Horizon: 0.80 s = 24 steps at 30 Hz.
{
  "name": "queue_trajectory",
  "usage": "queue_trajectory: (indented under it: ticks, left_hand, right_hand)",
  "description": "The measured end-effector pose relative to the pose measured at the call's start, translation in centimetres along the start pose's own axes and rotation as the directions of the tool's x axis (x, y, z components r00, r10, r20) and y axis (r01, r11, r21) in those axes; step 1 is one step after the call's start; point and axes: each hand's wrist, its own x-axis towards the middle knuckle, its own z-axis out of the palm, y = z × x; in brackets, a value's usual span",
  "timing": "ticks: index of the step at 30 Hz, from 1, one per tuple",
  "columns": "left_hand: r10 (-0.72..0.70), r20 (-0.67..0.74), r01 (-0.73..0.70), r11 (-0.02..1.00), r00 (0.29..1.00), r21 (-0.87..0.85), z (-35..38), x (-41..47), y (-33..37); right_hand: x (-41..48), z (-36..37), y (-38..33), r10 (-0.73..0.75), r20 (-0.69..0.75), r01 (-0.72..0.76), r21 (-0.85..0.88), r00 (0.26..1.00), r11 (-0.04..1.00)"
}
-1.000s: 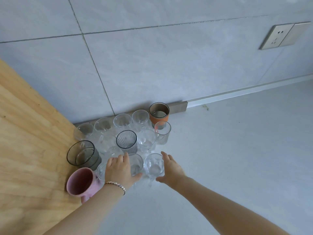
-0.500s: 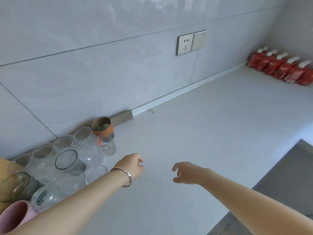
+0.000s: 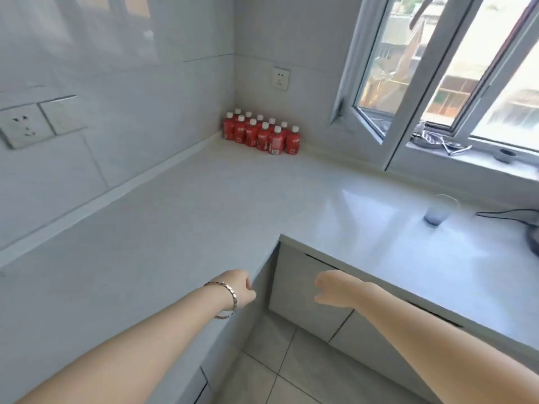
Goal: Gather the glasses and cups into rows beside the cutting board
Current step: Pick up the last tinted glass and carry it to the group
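Observation:
One clear glass [image 3: 439, 209] stands alone on the right wing of the pale L-shaped counter [image 3: 180, 217], below the window. My left hand [image 3: 240, 288], with a metal bracelet on the wrist, hovers over the counter's inner corner with its fingers curled and nothing in it. My right hand [image 3: 332, 290] hangs over the gap in front of the cabinet, fingers loosely apart and empty, far from the glass. The cutting board and the gathered glasses and cups are out of view.
Several red bottles [image 3: 262, 134] stand packed in the far corner. A dark cable and appliance [image 3: 525, 225] lie right of the glass. An open window sash [image 3: 376, 83] leans in over the counter. Grey cabinet doors [image 3: 303, 290] and tiled floor lie below.
The view has swung right, away from the grouped glasses and the cutting board, toward the counter's corner and window. Both hands have left the glasses and moved along, empty.

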Motion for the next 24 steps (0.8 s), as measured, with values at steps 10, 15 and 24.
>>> queue_trajectory:
  ticks: [10, 15, 24]
  left_hand:
    - [0.197, 0.081, -0.208, 0.964, 0.977, 0.166, -0.7, 14.6, 17.5]
    - [0.310, 0.150, -0.339, 0.907, 0.939, 0.251, -2.4, 22.4, 25.3]
    - [0.392, 0.241, -0.455, 0.828, 0.888, 0.327, -2.8, 32.3, 34.8]
  right_hand:
    - [2.9, -5.3, 21.4, 0.338, -0.116, -0.303, 0.244, 0.934, 0.921]
    - [5.2, -8.0, 28.5, 0.451, -0.124, -0.388, 0.344, 0.884, 0.855]
    - [10.2, -12.4, 38.6, 0.572, -0.123, -0.488, 0.399, 0.811, 0.777]
